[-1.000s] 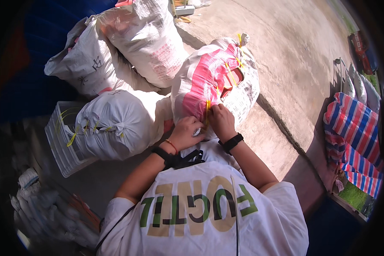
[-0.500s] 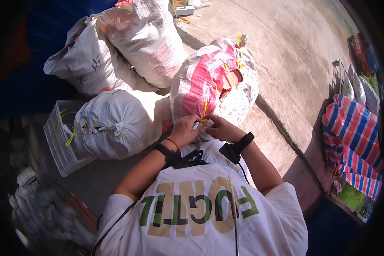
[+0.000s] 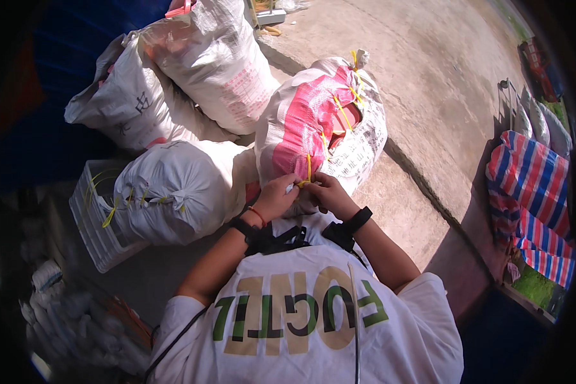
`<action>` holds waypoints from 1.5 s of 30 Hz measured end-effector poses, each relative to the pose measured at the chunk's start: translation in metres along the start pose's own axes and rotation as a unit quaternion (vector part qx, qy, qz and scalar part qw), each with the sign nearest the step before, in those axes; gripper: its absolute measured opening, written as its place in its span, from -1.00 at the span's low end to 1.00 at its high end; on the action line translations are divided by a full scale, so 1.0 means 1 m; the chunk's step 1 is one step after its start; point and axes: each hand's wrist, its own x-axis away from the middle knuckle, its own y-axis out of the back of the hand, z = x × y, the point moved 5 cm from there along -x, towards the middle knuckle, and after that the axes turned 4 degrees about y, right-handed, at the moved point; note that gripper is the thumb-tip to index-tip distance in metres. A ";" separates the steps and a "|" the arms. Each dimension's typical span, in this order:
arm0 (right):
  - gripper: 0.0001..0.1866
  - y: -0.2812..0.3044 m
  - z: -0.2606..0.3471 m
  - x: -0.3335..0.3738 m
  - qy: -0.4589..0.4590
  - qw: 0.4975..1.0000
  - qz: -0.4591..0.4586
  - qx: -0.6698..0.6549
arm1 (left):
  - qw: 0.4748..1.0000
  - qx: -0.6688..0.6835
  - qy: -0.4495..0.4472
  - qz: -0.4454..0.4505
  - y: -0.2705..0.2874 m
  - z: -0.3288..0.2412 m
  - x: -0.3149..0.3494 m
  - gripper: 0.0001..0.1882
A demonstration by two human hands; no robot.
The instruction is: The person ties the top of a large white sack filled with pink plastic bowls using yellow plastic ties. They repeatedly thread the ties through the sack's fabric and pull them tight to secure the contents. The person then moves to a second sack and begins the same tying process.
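Note:
Right in front of me stands a stuffed white woven sack with a broad pink stripe. Its mouth is laced with yellow cord, and reddish contents show through a gap. At the sack's near corner, my left hand pinches the cord beside a bit of gathered white fabric. Opposite it, close by, my right hand has its fingers closed on the same yellow cord. The fingertips nearly meet, and the exact knot is hidden between them.
Left of the sack lies another tied white sack against a white plastic crate. Two full sacks stand behind. Striped red, white and blue sheeting hangs at far right. A groove crosses the concrete floor.
My right hand has closed in on the cord, its fingers curling more. The white fabric between my hands shows less. The sacks stay where they were.

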 end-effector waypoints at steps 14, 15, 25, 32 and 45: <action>-0.74 -0.015 -0.017 0.010 0.028 0.990 -0.122 -0.063 | 0.993 -0.024 -0.016 0.110 -0.003 0.010 -0.002 -0.82; -0.73 -0.015 -0.018 0.011 0.040 0.988 -0.132 -0.071 | 0.993 -0.029 -0.021 0.112 -0.001 0.008 -0.002 -0.82; -0.78 -0.071 -0.053 0.043 0.245 0.909 -0.193 0.275 | 0.993 0.007 0.010 0.117 0.005 0.005 -0.019 -0.71; -0.86 -0.063 -0.018 0.066 0.329 0.841 -0.319 0.287 | 0.930 -0.324 0.064 0.163 -0.003 -0.017 -0.050 -0.54; -0.79 -0.079 -0.052 0.035 0.194 0.730 -0.207 -0.621 | 0.849 -0.513 0.054 0.113 -0.021 -0.026 -0.061 -0.66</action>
